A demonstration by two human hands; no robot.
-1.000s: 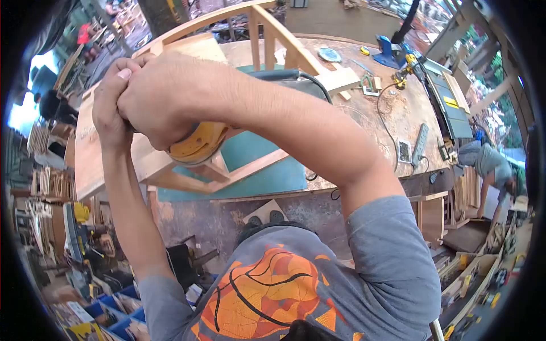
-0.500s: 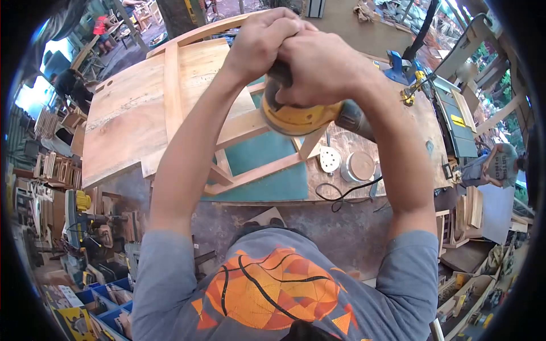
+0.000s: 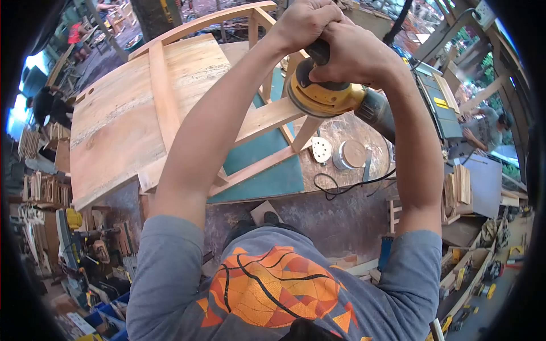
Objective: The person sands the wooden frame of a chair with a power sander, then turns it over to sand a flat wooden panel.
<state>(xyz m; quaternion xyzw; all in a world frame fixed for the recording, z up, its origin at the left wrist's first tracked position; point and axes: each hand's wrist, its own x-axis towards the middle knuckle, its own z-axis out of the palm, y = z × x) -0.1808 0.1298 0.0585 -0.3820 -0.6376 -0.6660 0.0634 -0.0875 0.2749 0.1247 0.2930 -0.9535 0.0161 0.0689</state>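
My right hand [image 3: 358, 54] is wrapped round the black top of a yellow sander [image 3: 324, 95]. My left hand [image 3: 304, 24] is closed at the sander's front, its fingers meeting my right hand; what lies under them is partly hidden. The sander's pad rests at the end of a pale wooden rail [image 3: 270, 119], part of a frame joined to a wide wooden panel [image 3: 122, 122]. A grey hose or dust fitting [image 3: 376, 113] runs from the sander beneath my right forearm.
On the workbench [image 3: 284, 190] lie a perforated sanding disc [image 3: 322, 149], a round tin [image 3: 351, 154] and a black cable [image 3: 364, 183]. One person [image 3: 483, 131] stands at the right, another [image 3: 48, 108] at the far left. Tools and stacked wood line both sides.
Both hands and the sander have moved right and up in the view. The wooden frame and bench appear shifted left as the view moved. The grip looks the same.
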